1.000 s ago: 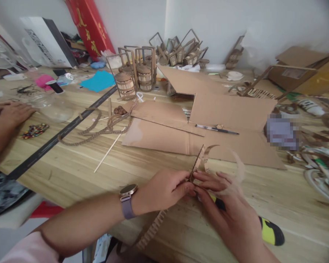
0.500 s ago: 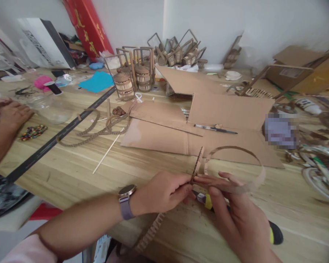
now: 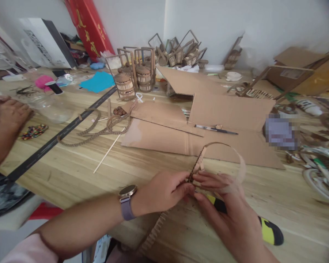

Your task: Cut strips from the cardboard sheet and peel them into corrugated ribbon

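My left hand (image 3: 170,191), with a watch (image 3: 128,190) on the wrist, pinches a narrow corrugated cardboard strip (image 3: 197,162) between thumb and fingers. My right hand (image 3: 230,208) closes on the same strip from the right, its fingertips and thumb beside the left ones. From there the strip's thin paper-like length (image 3: 241,164) curves up and over in a loop above the right hand. A ridged length of strip (image 3: 156,228) hangs below the left hand toward the table edge. Under my right hand lies a yellow and black utility knife (image 3: 270,231), partly covered.
Cut cardboard sheets (image 3: 230,113) with a pen (image 3: 216,129) lie ahead. Left are coiled corrugated strips (image 3: 93,136), a thin stick (image 3: 109,150), a long black strip (image 3: 71,126) and a glass jar (image 3: 53,109). Small lidded baskets (image 3: 125,86) stand behind. Another person's hands (image 3: 13,113) rest at left.
My right hand has shifted slightly left, closer to my left hand, its fingers drawing together. The strip's loop has narrowed and moved left. More of the knife's handle shows.
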`<state>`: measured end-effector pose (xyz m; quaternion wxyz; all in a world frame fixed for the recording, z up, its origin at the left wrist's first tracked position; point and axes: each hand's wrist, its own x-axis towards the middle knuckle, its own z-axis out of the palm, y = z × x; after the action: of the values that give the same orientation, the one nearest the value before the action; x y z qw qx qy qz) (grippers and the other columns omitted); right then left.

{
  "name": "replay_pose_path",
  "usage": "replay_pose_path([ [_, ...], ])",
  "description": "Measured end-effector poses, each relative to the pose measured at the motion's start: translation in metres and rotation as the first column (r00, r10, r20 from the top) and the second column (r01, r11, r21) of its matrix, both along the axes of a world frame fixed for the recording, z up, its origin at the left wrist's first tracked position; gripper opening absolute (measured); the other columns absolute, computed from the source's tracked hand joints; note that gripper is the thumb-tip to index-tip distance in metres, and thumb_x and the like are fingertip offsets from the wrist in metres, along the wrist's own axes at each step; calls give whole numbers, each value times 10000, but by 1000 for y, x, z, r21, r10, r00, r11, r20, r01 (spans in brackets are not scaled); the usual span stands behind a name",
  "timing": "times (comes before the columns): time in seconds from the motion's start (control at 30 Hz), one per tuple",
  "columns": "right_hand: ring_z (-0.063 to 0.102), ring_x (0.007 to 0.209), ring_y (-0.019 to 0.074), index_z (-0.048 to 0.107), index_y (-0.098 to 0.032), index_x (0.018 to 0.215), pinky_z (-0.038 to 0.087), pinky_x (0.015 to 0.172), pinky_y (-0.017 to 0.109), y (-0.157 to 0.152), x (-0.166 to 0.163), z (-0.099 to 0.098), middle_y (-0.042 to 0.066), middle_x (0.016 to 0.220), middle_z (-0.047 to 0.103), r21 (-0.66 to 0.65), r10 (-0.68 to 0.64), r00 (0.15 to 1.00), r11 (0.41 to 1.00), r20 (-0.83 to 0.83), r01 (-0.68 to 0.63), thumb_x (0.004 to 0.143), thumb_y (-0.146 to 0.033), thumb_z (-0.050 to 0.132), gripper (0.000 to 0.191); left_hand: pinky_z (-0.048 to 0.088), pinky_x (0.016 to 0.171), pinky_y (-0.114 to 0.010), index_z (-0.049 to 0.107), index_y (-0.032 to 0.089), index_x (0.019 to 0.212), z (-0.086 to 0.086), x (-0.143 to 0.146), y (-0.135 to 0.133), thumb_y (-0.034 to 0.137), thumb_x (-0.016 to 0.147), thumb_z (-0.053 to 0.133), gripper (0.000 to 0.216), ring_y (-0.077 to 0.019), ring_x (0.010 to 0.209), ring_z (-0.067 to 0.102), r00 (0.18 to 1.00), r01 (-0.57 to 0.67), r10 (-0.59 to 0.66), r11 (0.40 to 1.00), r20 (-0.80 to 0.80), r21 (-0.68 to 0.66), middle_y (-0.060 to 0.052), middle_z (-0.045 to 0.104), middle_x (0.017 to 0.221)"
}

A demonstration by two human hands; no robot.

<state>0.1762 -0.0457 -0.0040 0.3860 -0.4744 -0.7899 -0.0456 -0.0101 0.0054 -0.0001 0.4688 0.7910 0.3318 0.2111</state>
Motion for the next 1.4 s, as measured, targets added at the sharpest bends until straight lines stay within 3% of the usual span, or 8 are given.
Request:
replay_pose_path([
  [0.2, 718, 931, 203, 587, -243, 1013, 485, 882, 389, 0, -1, 1, 18, 963, 766, -1, -24, 999, 1000, 49, 24, 967, -279, 504, 101, 417, 635, -232, 594, 166, 899, -3, 0, 0, 316, 1010, 429, 249, -150, 702, 643, 1000, 18, -18, 999, 6, 30, -34, 715, 824],
  [0.37, 725, 912, 196, 564, -248, 1005, 473, 910, 389, -3, 2, 2, 6, 948, 765, -31, -33, 999, 999, 15, 34, 964, -239, 481, 94, 442, 652, -223, 592, 158, 960, -2, -1, -1, 282, 1018, 379, 253, -147, 743, 671, 997, 75, -75, 997, 29, 23, -45, 733, 866],
  [0.67, 703, 929, 176, 627, -287, 986, 524, 804, 324, -4, 3, 1, -30, 907, 759, -94, -145, 986, 986, -80, 138, 980, -347, 472, 166, 418, 620, -219, 627, 150, 877, 1, -1, 1, 229, 984, 399, 264, -141, 688, 642, 996, 87, -88, 995, 17, 40, -33, 693, 775],
  [0.8, 711, 920, 170, 615, -270, 975, 540, 844, 321, -4, 2, 0, -8, 935, 755, -133, -119, 982, 986, -147, 99, 970, -311, 486, 135, 363, 575, -224, 608, 161, 850, 2, 0, 0, 313, 987, 444, 262, -136, 651, 592, 998, 63, -64, 996, 16, 56, -13, 654, 734],
  [0.93, 715, 900, 166, 573, -260, 939, 564, 769, 293, -4, 0, 0, 14, 925, 743, -140, -62, 975, 990, -211, 32, 957, -250, 492, 83, 357, 584, -228, 607, 169, 856, 1, 0, -1, 382, 1001, 440, 307, -141, 677, 596, 999, 35, -36, 999, 28, 41, -12, 662, 756],
  [1.13, 701, 940, 228, 585, -239, 1020, 551, 756, 374, 0, 1, -2, 62, 1035, 737, -49, -46, 999, 998, -27, 45, 938, -382, 558, 167, 367, 574, -239, 560, 172, 797, -1, 1, 0, 330, 991, 436, 279, -149, 651, 605, 1000, -29, 29, 999, -12, 26, -21, 655, 724],
  [1.4, 684, 981, 211, 595, -220, 1009, 479, 874, 380, 2, 2, -3, 50, 1026, 743, 11, 20, 999, 1000, 25, -20, 924, -211, 573, 88, 430, 617, -227, 576, 156, 914, 1, 1, -1, 301, 991, 442, 211, -158, 722, 679, 1000, 0, 2, 997, 31, -73, -50, 718, 801],
])
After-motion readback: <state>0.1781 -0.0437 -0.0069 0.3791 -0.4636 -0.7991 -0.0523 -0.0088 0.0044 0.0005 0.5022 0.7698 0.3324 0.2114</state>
